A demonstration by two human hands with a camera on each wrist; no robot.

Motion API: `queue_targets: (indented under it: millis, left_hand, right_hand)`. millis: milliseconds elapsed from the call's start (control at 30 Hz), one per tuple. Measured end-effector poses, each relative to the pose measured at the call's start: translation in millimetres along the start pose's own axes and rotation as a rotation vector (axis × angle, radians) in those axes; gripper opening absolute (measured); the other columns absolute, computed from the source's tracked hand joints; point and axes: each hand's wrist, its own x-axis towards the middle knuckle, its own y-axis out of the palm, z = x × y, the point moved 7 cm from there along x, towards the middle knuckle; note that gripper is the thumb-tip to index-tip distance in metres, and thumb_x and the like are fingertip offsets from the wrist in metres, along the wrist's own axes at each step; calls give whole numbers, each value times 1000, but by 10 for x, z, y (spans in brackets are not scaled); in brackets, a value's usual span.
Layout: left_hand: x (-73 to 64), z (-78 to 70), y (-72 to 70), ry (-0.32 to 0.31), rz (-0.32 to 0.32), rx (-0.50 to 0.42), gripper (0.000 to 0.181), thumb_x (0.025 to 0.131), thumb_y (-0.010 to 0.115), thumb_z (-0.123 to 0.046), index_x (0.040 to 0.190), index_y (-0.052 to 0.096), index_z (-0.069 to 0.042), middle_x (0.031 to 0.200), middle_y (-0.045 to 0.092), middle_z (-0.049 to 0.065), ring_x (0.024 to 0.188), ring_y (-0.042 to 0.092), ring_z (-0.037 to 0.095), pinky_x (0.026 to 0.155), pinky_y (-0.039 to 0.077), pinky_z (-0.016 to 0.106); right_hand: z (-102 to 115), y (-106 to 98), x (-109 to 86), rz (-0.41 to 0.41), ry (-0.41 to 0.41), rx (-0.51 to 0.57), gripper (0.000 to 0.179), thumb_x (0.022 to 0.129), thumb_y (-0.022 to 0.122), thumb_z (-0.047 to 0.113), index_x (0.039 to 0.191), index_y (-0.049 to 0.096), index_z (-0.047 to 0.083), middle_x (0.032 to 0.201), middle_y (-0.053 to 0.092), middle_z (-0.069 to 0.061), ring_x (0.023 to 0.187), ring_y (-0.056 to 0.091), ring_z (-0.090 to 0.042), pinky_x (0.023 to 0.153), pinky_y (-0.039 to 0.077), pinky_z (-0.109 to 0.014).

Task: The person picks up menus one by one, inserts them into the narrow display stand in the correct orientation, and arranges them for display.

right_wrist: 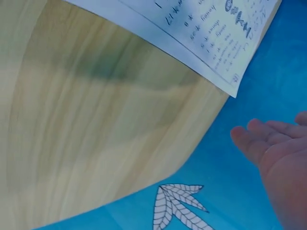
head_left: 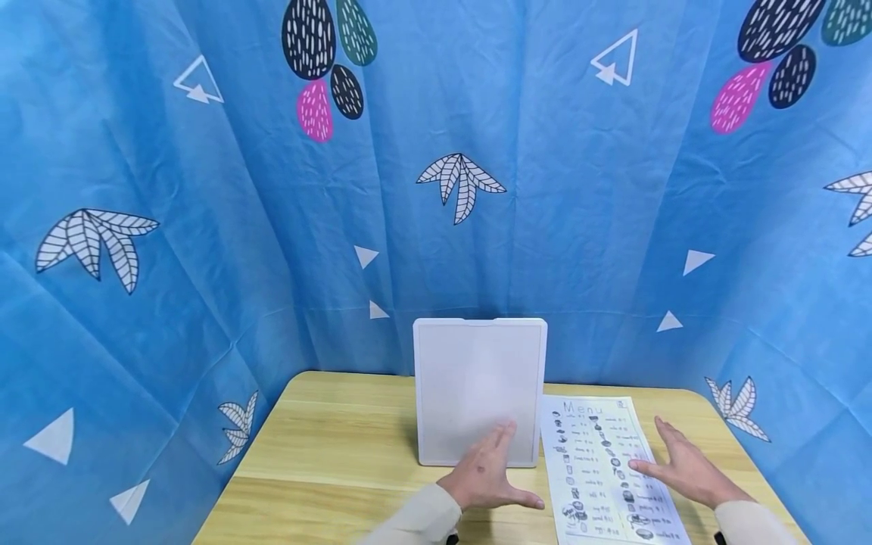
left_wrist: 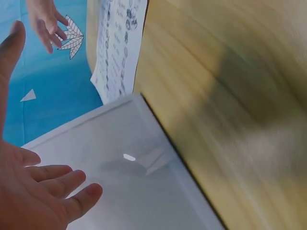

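A white board with a raised rim [head_left: 470, 378] stands upright near the back of the wooden table. My left hand [head_left: 482, 473] is held in front of its lower part, fingers extended and thumb spread to the right, with nothing in it. In the left wrist view the board [left_wrist: 139, 191] lies just beyond the fingertips. To the board's right lies a paper sheet headed "Menu" [head_left: 593, 462], with handwritten lines and small drawings in columns. Over the sheet's right edge hovers my right hand [head_left: 691, 469], thumb and fingers spread apart, holding nothing.
The light wooden table [head_left: 327, 454] has rounded back corners. A blue patterned curtain [head_left: 477, 265] hangs behind it and along both sides, close to the table's edges. The sheet's far corner reaches near the back edge.
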Motion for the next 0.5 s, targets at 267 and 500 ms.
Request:
queue_targets:
  millis: [267, 500]
  left_hand:
    - [36, 14, 195, -35, 15, -30, 120, 67, 75, -76, 157, 29, -11, 157, 38, 6, 139, 42, 22, 108, 44, 41]
    - [88, -29, 347, -32, -10, -14, 113, 66, 78, -73, 151, 39, -9, 149, 47, 3, 131, 50, 16, 105, 46, 29]
  right_hand:
    - [-35, 117, 78, 95, 62, 39, 110, 91, 68, 53, 142, 14, -28, 143, 18, -52, 128, 23, -68, 101, 29, -75]
    - [-172, 208, 97, 140, 141, 40, 112, 90, 69, 55, 140, 14, -29, 138, 23, -53, 123, 32, -68, 97, 36, -72]
